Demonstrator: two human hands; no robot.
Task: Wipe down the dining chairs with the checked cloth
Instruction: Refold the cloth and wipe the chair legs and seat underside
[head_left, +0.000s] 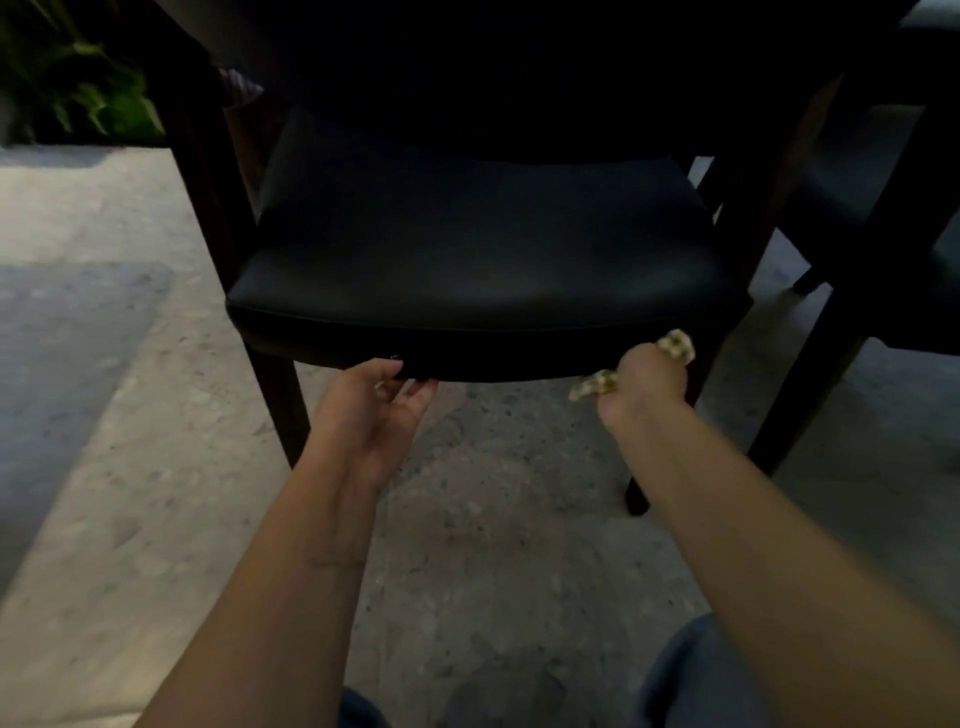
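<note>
Gripping the bunched checked cloth (675, 349), right hand (647, 387); left hand (371, 410) holds the black chair (467, 249) seat's edge.

A dining area, perhaps on a patio or in a restaurant: a dark wooden armchair with a black padded leather seat (467, 260) fills the centre, a second similar dark chair (883, 249) stands at right, on speckled grey terrazzo flooring (493, 519), with green foliage (78, 88) at upper left.
</note>
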